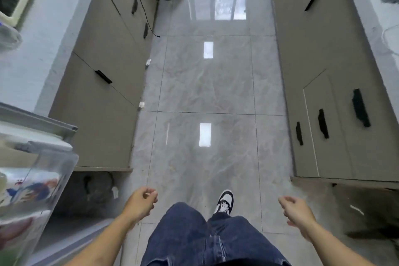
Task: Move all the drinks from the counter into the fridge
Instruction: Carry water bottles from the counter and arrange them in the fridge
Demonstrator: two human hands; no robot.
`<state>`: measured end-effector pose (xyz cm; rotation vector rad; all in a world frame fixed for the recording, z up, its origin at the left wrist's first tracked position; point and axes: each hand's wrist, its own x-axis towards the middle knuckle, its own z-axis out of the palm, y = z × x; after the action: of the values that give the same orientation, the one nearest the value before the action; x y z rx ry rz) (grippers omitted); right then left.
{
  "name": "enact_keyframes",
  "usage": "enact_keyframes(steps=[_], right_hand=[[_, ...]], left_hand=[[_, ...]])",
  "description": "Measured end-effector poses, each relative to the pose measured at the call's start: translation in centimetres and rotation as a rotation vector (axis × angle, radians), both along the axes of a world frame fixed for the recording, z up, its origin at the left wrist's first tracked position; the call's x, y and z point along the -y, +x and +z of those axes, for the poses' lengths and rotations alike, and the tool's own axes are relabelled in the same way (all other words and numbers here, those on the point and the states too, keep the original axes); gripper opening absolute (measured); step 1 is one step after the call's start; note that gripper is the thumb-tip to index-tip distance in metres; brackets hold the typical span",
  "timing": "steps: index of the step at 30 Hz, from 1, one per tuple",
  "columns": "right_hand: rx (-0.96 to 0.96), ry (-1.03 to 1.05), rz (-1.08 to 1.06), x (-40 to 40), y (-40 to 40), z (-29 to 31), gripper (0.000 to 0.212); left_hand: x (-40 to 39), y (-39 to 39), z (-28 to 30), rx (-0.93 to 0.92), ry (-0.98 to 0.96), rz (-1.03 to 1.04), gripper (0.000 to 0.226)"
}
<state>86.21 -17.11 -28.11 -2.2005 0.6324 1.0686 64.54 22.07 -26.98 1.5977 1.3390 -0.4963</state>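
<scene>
Walking the tiled aisle between counters, left hand (141, 202) and right hand (296, 211) loosely curled, empty; fridge door shelf (43, 170) just left, nearer the left hand; no drinks in view.

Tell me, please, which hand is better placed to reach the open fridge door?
Left, probably: the empty left hand hangs nearer the clear plastic fridge door shelf at the left edge.
</scene>
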Motion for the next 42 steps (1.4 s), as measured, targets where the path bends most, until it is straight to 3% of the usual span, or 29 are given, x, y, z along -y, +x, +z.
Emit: enact_keyframes(steps=[7,15,22,28,35,42], right_hand=[[0.078,0.112,0.245,-12.8,15.4,0.1,0.024],[0.096,0.132,0.521,-27.3,25.9,1.2,0.020],[0.068,0.086,0.723,-39.7,33.6,1.9,0.020],[0.065,0.105,0.955,-51.6,38.4,1.0,0.018],[0.020,0.120,1.251,-65.2,42.2,1.9,0.019],[-0.003,0.401,1.644,-78.7,35.4,6.0,0.016]], left_hand=[[-1.5,1.3,-2.7,-0.078,-0.072,0.300,0.012],[-7.4,5.5,-5.3,-0.165,-0.111,0.598,0.021],[-16.7,16.8,-0.3,0.025,-0.080,0.726,0.021],[-23.1,21.8,2.3,0.209,0.037,0.802,0.017],[-20.7,22.0,2.7,-0.052,0.098,1.077,0.019],[-19.1,24.0,3.4,-0.049,0.184,1.314,0.011]])
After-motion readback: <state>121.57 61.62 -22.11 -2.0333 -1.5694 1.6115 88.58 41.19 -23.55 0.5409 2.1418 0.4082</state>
